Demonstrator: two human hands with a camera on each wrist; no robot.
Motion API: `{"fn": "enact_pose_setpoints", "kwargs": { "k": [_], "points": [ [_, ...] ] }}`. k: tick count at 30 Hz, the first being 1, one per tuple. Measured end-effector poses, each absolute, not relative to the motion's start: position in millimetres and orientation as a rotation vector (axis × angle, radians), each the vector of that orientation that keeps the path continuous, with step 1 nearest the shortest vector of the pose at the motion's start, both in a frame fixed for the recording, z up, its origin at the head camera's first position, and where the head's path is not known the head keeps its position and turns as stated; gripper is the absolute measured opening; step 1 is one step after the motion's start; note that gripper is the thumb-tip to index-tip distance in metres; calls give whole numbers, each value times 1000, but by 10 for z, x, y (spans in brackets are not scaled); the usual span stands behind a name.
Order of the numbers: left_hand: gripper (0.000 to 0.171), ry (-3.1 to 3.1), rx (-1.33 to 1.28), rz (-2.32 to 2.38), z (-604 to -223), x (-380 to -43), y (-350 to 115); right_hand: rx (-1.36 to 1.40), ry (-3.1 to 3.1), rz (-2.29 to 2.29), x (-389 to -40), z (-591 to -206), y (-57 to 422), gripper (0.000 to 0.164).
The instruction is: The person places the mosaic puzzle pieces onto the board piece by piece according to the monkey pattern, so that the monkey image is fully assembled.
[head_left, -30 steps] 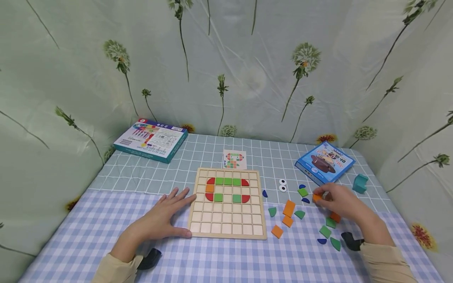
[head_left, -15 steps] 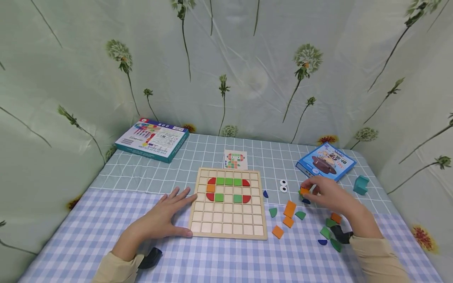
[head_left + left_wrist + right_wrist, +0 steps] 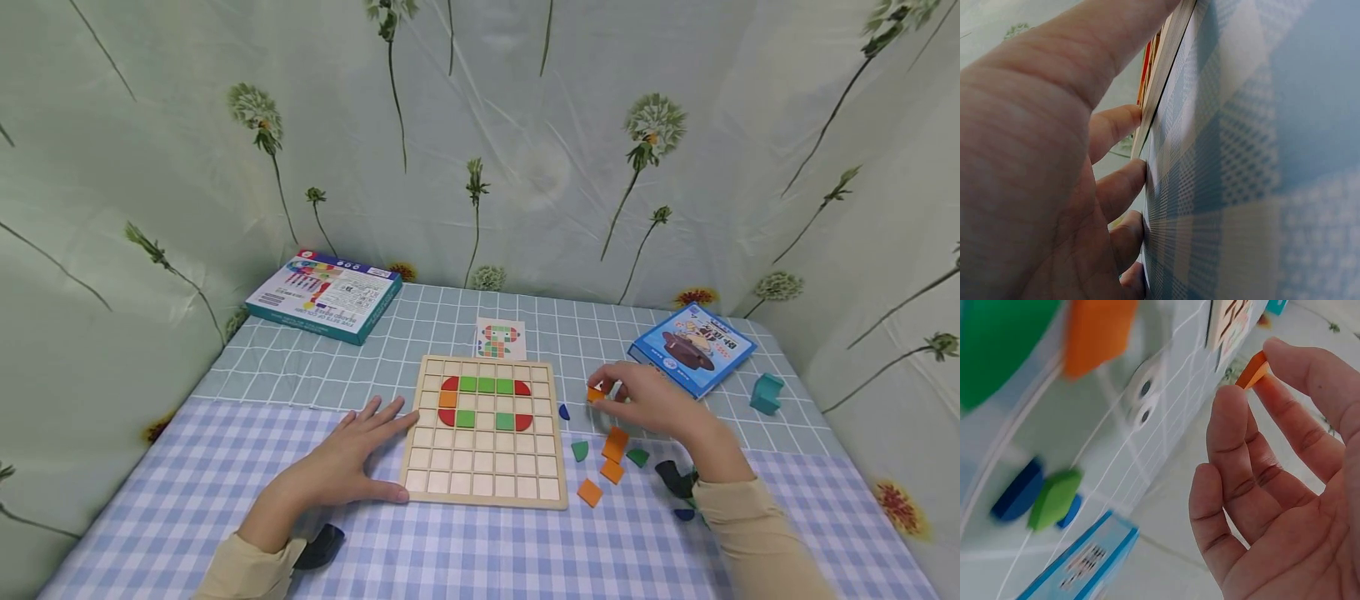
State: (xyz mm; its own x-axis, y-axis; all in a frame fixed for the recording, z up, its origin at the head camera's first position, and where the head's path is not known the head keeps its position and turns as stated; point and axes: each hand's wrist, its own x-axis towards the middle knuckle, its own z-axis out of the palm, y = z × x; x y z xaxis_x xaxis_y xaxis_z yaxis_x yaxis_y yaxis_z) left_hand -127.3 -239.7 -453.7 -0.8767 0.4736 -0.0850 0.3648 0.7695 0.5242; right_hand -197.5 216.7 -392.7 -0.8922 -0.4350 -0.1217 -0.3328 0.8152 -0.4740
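My right hand (image 3: 648, 400) pinches an orange square tile (image 3: 595, 394) between thumb and fingertips, held above the table right of the wooden grid board (image 3: 480, 460). In the right wrist view that tile (image 3: 1252, 370) shows edge-on. My left hand (image 3: 337, 462) lies spread on the cloth, with thumb and index finger touching the board's left edge. On the board sit red rounded tiles (image 3: 449, 383), green squares (image 3: 486, 385) and one orange square (image 3: 447, 399), forming a partial ring. A picture card (image 3: 500, 340) lies behind the board.
Orange tiles (image 3: 589, 492) and green quarter-round tiles (image 3: 580, 451) lie right of the board. White eye pieces (image 3: 1145, 387) and blue half-rounds (image 3: 1018, 489) show in the right wrist view. Boxes stand at back left (image 3: 322, 296) and back right (image 3: 692, 348), near a teal piece (image 3: 767, 393).
My right hand has carried the orange tile leftward from the loose tiles on the right toward the board. My left hand stays at the board's edge.
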Motion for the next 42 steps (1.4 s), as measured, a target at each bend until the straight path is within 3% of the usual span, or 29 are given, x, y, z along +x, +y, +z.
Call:
{"fn": "enact_pose_setpoints", "kwargs": {
  "k": [21,42],
  "points": [
    [110,2756,649,726,-4537,-1281,-2393,-769,2702,-591,-2177,-4090,1416,28],
    [109,2752,647,738,-4516,-1270,-2388,-866,2713,-561,-2184,-4127,1247,13]
  ]
}}
